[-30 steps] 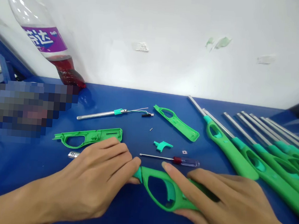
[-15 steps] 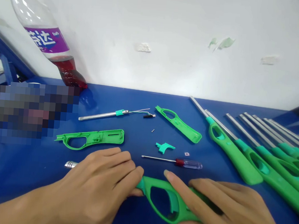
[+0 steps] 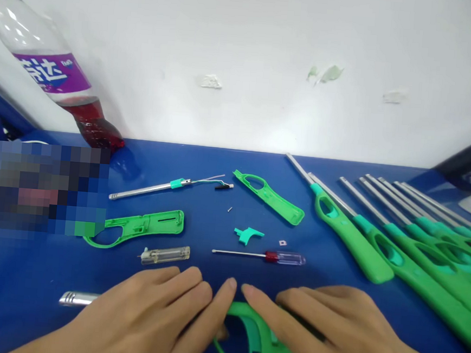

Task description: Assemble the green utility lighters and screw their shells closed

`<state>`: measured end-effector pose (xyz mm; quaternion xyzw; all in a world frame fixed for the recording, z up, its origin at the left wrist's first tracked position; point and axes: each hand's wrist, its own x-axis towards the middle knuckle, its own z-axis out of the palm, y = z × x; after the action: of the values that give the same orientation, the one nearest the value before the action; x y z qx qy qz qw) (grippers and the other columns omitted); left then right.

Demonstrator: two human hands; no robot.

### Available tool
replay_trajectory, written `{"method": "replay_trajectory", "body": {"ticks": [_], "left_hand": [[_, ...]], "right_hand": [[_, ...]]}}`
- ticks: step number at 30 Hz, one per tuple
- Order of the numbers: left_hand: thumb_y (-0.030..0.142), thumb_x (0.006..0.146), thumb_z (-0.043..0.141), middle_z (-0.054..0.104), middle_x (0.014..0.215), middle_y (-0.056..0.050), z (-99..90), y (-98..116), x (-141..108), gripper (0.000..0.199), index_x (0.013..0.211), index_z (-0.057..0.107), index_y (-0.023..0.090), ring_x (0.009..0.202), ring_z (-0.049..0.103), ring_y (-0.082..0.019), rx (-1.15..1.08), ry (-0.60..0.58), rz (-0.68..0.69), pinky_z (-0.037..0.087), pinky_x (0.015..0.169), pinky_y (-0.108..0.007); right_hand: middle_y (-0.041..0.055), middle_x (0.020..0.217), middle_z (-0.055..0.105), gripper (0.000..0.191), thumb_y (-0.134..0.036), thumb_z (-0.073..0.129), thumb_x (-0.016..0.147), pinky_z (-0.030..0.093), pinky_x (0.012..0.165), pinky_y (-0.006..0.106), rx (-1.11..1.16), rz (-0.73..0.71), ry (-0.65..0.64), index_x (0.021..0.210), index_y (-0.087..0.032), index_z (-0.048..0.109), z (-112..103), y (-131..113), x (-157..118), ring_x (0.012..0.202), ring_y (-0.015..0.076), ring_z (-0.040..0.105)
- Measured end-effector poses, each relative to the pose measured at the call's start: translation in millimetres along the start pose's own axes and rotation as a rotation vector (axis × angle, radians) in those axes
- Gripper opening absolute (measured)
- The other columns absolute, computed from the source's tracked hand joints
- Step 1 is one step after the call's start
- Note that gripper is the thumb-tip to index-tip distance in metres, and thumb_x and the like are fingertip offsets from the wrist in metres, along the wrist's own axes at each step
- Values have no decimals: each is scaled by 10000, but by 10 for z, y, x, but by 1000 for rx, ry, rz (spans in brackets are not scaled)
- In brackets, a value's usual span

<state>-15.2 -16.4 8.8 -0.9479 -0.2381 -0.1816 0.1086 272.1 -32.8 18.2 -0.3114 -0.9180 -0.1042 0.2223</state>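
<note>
Between my hands is a green lighter point(image 3: 265, 339) with a teal trigger inside its loop. My left hand point(image 3: 147, 311) wraps round its front, and the metal tube tip point(image 3: 77, 298) sticks out to the left. My right hand point(image 3: 330, 325) grips the handle, its index finger lying along the top. Just beyond my hands lie a clear fuel tank point(image 3: 166, 255) and a screwdriver point(image 3: 282, 257). Further back are a green half shell point(image 3: 150, 224), another half shell point(image 3: 272, 198), a loose tube with wires point(image 3: 148, 190), a teal trigger point(image 3: 249, 235) and a small screw point(image 3: 229, 209).
Several green lighters point(image 3: 353, 240) with metal tubes lie in a row on the right of the blue table point(image 3: 203, 166). A bottle of red drink point(image 3: 82, 99) stands at the back left by the white wall. A blurred-out patch covers the left side.
The view has shifted, so the table items appear further left. My hands and the lighter sit lower in view, my left index finger is more extended, and the clear tank has come into sight.
</note>
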Motion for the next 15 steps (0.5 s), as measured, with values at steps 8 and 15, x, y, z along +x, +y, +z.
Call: {"method": "replay_trajectory", "body": {"ticks": [8, 15], "left_hand": [[200, 1230, 234, 834, 1111, -16, 6, 38, 31, 471, 1524, 597, 139, 1007, 785, -204, 30, -22, 11, 616, 807, -358], [238, 1228, 274, 831, 977, -33, 69, 33, 35, 477, 1328, 731, 145, 889, 786, -215, 31, 139, -68, 635, 792, -362]], "right_hand": [[-61, 814, 808, 535, -450, 278, 1247, 576, 602, 270, 53, 36, 43, 1232, -201, 751, -25, 25, 74, 667, 87, 796], [-25, 887, 841, 464, -441, 358, 1238, 581, 628, 256, 87, 74, 92, 1115, -230, 753, -66, 113, 97, 734, 108, 814]]}}
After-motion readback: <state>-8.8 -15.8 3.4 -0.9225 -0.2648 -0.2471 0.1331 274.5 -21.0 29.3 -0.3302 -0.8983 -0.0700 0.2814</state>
